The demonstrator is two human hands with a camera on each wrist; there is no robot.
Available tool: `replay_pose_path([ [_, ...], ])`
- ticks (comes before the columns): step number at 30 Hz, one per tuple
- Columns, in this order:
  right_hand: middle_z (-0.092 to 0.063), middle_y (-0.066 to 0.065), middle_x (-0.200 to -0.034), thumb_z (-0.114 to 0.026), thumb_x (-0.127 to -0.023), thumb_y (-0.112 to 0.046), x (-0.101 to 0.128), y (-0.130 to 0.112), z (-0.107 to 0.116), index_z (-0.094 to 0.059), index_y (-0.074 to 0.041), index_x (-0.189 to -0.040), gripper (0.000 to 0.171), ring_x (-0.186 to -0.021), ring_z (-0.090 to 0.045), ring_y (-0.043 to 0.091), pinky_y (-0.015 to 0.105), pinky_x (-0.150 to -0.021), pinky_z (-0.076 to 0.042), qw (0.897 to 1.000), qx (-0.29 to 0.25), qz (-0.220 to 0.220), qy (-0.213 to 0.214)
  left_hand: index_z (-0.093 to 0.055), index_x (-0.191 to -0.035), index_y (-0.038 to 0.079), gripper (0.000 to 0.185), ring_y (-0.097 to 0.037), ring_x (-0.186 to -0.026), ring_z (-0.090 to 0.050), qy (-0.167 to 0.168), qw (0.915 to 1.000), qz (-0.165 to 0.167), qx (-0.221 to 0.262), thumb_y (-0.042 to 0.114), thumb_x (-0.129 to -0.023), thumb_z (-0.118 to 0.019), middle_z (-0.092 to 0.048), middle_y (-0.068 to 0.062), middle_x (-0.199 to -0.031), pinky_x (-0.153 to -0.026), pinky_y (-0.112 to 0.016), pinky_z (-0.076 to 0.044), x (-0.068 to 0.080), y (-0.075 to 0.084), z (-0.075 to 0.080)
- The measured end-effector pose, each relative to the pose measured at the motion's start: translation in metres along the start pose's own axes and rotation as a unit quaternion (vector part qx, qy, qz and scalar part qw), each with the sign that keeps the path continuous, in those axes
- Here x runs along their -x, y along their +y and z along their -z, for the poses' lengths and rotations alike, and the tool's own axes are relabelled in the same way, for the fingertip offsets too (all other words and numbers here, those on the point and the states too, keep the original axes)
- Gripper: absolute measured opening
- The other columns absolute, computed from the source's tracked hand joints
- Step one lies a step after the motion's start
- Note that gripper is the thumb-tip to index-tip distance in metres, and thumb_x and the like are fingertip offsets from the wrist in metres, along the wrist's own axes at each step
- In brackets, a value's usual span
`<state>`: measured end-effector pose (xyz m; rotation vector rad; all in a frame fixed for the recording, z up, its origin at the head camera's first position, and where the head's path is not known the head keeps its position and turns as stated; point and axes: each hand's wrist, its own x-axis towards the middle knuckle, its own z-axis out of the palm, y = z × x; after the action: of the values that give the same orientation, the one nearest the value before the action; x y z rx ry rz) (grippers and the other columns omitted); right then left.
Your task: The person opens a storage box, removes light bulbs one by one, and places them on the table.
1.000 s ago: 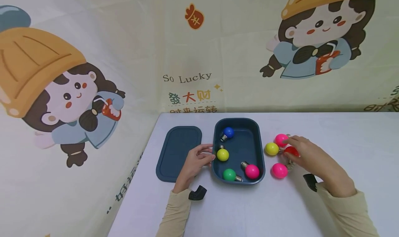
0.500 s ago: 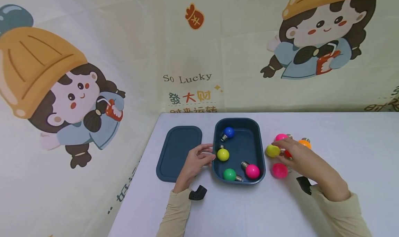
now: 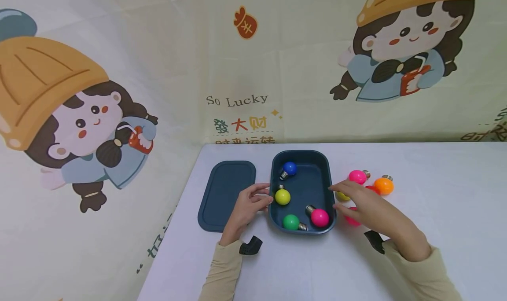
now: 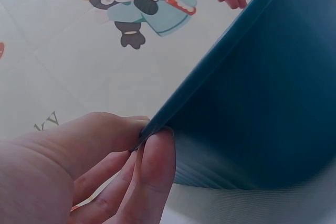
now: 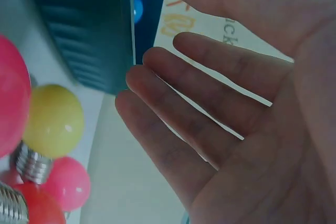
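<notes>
Our left hand (image 3: 249,203) pinches the blue tray (image 3: 303,230) rim. Our right hand (image 3: 362,204), fingers straight and empty, hovers over the yellow bulb (image 3: 341,196) just beneath; we'd best curl round its globe.

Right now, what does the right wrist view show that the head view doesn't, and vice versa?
Only the right wrist view: the right hand from the palm side, fingers straight, holding nothing.

Only the head view: the lid, the left hand at the tray's left rim, the green bulb, the orange bulb, and the pink bulb and yellow bulb inside the tray.

Both: the blue tray, the blue bulb, and a yellow and pink bulbs outside the tray.
</notes>
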<state>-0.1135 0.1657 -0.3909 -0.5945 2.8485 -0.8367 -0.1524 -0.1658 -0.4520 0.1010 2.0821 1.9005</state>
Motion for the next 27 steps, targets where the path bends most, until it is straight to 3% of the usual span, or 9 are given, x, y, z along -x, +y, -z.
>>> replay_pose_path([
  [4,-0.061,0.016,-0.129,-0.075,-0.088,-0.029,-0.002,-0.006,-0.004,-0.061,-0.007,-0.131,0.05,-0.118,-0.058,0.036,0.044,-0.084,-0.059,1.0,-0.002,-0.008,-0.013,-0.058,-0.135,0.007,0.048,-0.012,-0.083,-0.066,0.0,1.0,0.003,0.005,0.011,-0.09,-0.074,-0.061,-0.019,-0.12,-0.072,-0.026,-0.059,0.0,0.0,0.0],
  [12,-0.064,0.014,-0.123,-0.078,-0.085,-0.025,-0.007,-0.018,-0.013,-0.064,-0.005,-0.125,0.047,-0.115,-0.06,0.033,0.045,-0.087,-0.058,0.999,0.045,0.018,-0.013,-0.057,-0.137,0.006,0.049,-0.012,-0.083,-0.065,0.001,1.0,0.001,0.0,0.012,-0.09,-0.073,-0.062,-0.019,-0.12,-0.072,-0.026,-0.059,0.001,0.001,-0.001],
  [19,-0.065,0.009,-0.113,-0.082,-0.082,-0.022,-0.014,-0.026,-0.019,-0.067,-0.005,-0.119,0.043,-0.103,-0.063,0.026,0.037,-0.078,-0.061,0.996,0.074,0.057,-0.013,-0.058,-0.136,0.006,0.049,-0.012,-0.083,-0.065,0.002,1.0,-0.001,0.001,0.012,-0.09,-0.074,-0.061,-0.019,-0.12,-0.072,-0.027,-0.059,0.001,0.001,-0.001],
  [27,-0.067,0.009,-0.112,-0.084,-0.079,-0.021,-0.022,-0.027,-0.029,-0.068,-0.005,-0.118,0.045,-0.101,-0.064,0.024,0.033,-0.076,-0.06,0.99,0.088,0.092,-0.052,-0.057,-0.137,0.005,0.05,-0.013,-0.084,-0.066,-0.002,1.0,-0.001,-0.009,0.013,-0.091,-0.073,-0.061,-0.02,-0.122,-0.072,-0.025,-0.059,0.002,-0.002,-0.001],
])
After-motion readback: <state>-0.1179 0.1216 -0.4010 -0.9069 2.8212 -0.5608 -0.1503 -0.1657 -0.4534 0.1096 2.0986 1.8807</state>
